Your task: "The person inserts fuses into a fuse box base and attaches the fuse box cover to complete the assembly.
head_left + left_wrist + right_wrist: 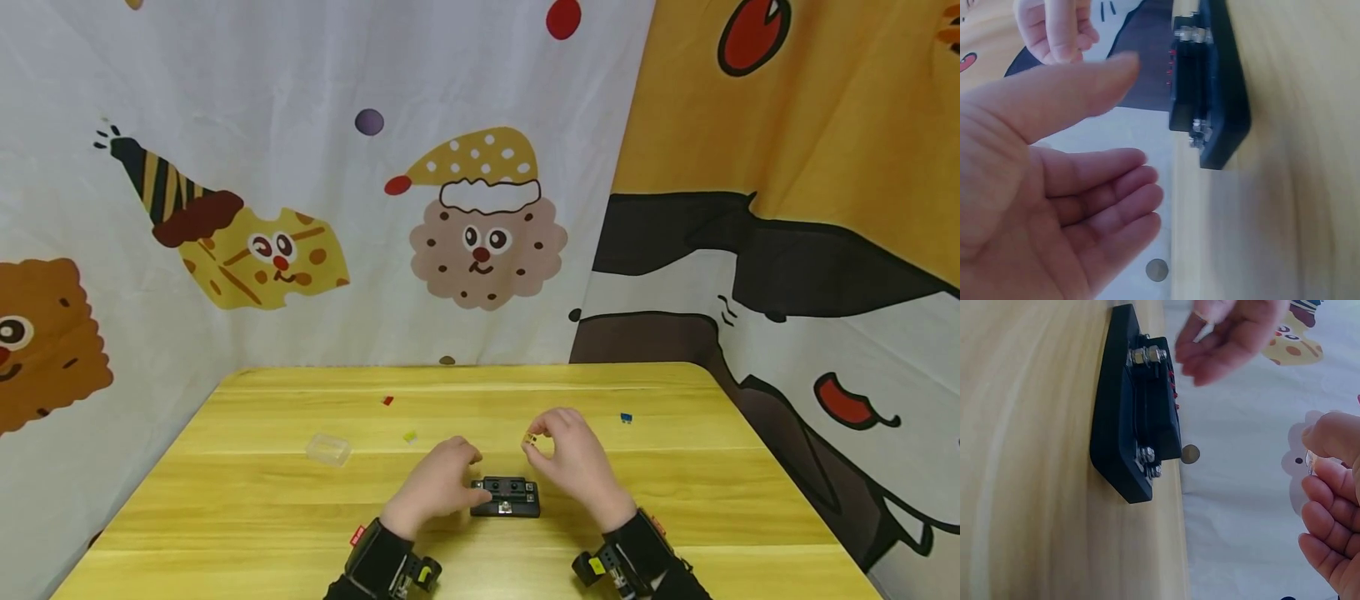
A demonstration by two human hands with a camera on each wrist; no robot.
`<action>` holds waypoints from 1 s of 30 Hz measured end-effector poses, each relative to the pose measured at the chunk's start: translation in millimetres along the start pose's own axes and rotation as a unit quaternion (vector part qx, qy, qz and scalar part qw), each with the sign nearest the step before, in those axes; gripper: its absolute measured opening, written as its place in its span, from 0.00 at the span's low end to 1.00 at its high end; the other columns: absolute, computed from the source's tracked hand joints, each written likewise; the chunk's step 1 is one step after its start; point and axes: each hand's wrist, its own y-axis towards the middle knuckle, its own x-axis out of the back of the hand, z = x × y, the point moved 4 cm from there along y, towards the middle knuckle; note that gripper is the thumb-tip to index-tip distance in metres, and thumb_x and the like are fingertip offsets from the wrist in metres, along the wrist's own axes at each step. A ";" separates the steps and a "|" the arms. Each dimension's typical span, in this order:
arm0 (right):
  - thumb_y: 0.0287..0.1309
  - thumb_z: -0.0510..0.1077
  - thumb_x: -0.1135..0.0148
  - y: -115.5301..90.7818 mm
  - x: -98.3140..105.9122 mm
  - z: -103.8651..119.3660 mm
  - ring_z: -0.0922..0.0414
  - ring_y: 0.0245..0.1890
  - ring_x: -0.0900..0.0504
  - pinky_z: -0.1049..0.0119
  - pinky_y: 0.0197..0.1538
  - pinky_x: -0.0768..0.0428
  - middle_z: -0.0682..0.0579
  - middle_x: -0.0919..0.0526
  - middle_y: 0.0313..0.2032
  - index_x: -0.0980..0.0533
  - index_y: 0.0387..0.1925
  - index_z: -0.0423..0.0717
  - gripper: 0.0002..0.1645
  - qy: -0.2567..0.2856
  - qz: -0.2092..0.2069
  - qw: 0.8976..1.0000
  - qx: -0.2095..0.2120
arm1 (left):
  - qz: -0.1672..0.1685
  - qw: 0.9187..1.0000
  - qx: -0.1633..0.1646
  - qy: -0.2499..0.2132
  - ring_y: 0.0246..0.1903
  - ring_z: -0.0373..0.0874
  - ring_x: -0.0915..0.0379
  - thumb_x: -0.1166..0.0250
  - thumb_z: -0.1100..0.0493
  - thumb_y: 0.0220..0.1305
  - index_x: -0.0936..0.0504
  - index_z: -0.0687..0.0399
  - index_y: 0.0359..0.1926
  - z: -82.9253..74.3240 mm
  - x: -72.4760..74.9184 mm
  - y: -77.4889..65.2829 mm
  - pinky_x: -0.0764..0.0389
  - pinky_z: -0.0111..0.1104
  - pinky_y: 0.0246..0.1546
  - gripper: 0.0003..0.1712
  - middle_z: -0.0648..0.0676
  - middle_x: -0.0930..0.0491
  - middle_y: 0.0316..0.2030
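Observation:
In the head view, a black block with metal bolts [506,506] lies on the table between the hands. Its side, with silvery nuts and a row of small red tips, shows in the right wrist view. My left hand [438,479] is at the block's left end, thumb overlapping it and fingers loosely extended. Nothing is in that palm in the left wrist view. Beyond the block's right back corner, my right hand [576,457] pinches a small clear, yellowish piece [530,438] between thumb and index finger, raised above the table. The fingers cover most of it; I cannot tell its kind.
A clear plastic box-like piece [327,450] lies on the left of the wooden table [225,500]. Nearby are a small yellow-green piece [409,437] and a small red piece [387,401]. A small blue piece [626,417] lies at the back right. Printed curtains hang behind.

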 end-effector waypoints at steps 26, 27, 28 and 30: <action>0.43 0.42 0.20 -11.4 -7.9 20.3 0.57 0.39 0.24 0.61 0.43 0.23 0.57 0.22 0.35 0.22 0.36 0.49 0.20 0.005 -0.063 0.994 0.094 | -0.175 0.975 0.016 -0.133 0.36 0.45 0.20 0.30 0.60 0.61 0.14 0.59 0.40 -21.6 13.6 2.3 0.20 0.37 0.38 0.08 0.51 0.17 0.35; 0.43 0.42 0.20 -11.7 -8.1 20.8 0.57 0.39 0.24 0.61 0.43 0.23 0.57 0.22 0.35 0.22 0.36 0.49 0.20 0.004 -0.064 0.993 0.095 | -0.174 0.975 0.016 -0.137 0.36 0.45 0.20 0.30 0.60 0.61 0.14 0.59 0.40 -22.2 13.2 2.4 0.20 0.36 0.38 0.08 0.51 0.17 0.35; 0.43 0.42 0.20 -12.1 -8.2 21.3 0.57 0.39 0.24 0.61 0.42 0.23 0.57 0.22 0.35 0.22 0.36 0.49 0.20 0.004 -0.065 0.993 0.097 | -0.173 0.975 0.016 -0.141 0.36 0.45 0.19 0.29 0.60 0.61 0.14 0.59 0.40 -22.9 12.9 2.4 0.20 0.36 0.38 0.08 0.51 0.17 0.35; 0.43 0.42 0.20 -12.6 -8.5 22.6 0.57 0.39 0.24 0.61 0.43 0.23 0.57 0.22 0.35 0.22 0.36 0.49 0.19 0.003 -0.066 0.993 0.099 | -0.172 0.974 0.016 -0.146 0.36 0.46 0.19 0.30 0.60 0.61 0.14 0.59 0.40 -24.0 12.2 2.5 0.20 0.37 0.39 0.08 0.52 0.17 0.36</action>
